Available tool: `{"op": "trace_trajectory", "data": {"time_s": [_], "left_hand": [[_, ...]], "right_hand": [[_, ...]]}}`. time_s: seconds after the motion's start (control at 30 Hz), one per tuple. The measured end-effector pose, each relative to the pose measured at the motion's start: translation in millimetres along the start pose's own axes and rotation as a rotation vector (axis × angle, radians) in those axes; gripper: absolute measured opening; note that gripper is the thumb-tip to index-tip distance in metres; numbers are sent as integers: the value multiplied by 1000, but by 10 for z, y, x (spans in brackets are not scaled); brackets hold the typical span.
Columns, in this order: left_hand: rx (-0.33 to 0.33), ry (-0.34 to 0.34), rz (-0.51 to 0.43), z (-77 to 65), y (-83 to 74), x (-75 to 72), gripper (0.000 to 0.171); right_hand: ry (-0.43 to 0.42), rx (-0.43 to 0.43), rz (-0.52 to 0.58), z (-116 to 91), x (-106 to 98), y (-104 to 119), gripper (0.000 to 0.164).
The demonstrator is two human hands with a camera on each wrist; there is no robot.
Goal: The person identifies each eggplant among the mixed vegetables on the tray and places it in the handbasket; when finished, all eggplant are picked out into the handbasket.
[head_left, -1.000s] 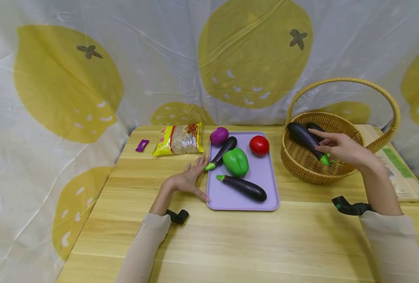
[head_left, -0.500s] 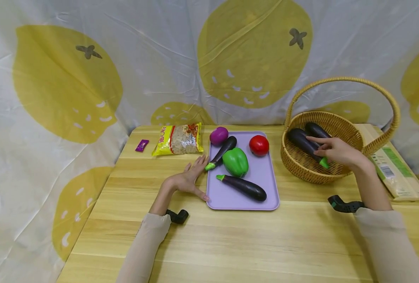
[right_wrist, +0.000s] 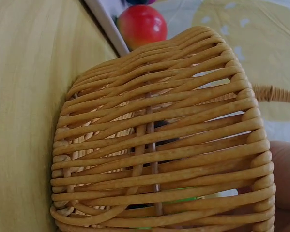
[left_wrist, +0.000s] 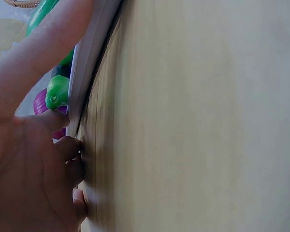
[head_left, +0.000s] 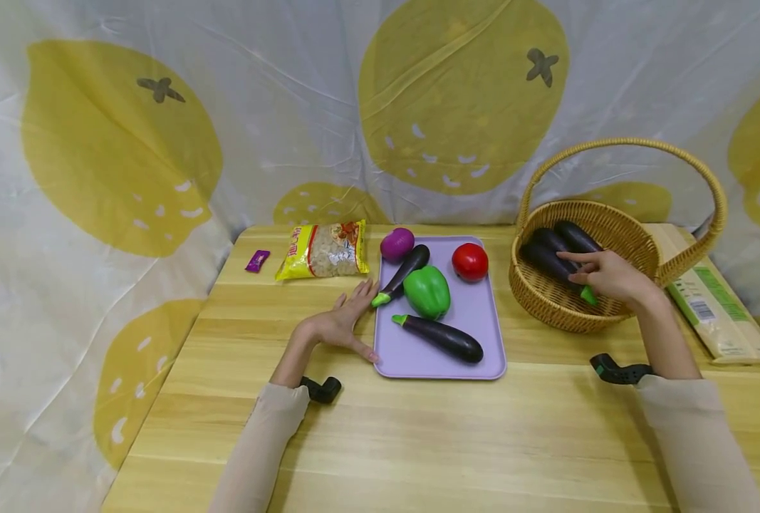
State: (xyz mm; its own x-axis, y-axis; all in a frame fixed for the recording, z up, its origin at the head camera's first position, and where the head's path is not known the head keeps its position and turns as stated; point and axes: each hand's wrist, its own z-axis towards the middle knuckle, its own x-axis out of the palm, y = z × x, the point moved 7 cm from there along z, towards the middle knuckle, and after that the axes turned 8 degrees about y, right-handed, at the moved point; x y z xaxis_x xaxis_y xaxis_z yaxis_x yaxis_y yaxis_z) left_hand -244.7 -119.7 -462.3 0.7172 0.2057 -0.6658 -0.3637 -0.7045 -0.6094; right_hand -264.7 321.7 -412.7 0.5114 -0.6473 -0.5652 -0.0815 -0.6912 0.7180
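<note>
Currently, right hand (head_left: 618,276): on front eggplant (head_left: 544,261); can't tell if pinching.
Basket handle (head_left: 617,142): rooted beside that wrist.
Left hand (head_left: 340,328): spread, touching tray (head_left: 482,324).
Bag (head_left: 330,249): beyond its fingertips.

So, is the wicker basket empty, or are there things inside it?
Not empty, but not full: in the head view, dark eggplants lie inside the wicker basket, with bare weave showing beside them.

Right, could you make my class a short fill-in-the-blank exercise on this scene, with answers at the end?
1. The tomato on the tray is ____ in colour.
2. The tray carries exactly ____ eggplants.
3. The right hand is inside the wicker ____.
4. In the head view, the yellow-ended bag lies to the ____ of the tray.

Missing words: red; two; basket; left.
</note>
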Motion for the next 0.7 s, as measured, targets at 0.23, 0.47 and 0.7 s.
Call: {"op": "trace_trajectory", "data": {"time_s": [0.23,0.47,0.7], "left_hand": [[5,-1,18,7,1,-12,141],[7,4,12,4,5,-21,141],[13,6,8,-2,-4,-17,140]], "right_hand": [[-48,-2,-45,-30,4,7,55],[-103,4,-96,-38,-1,-23,53],[-146,-8,-88,-23,-8,-96,53]]}}
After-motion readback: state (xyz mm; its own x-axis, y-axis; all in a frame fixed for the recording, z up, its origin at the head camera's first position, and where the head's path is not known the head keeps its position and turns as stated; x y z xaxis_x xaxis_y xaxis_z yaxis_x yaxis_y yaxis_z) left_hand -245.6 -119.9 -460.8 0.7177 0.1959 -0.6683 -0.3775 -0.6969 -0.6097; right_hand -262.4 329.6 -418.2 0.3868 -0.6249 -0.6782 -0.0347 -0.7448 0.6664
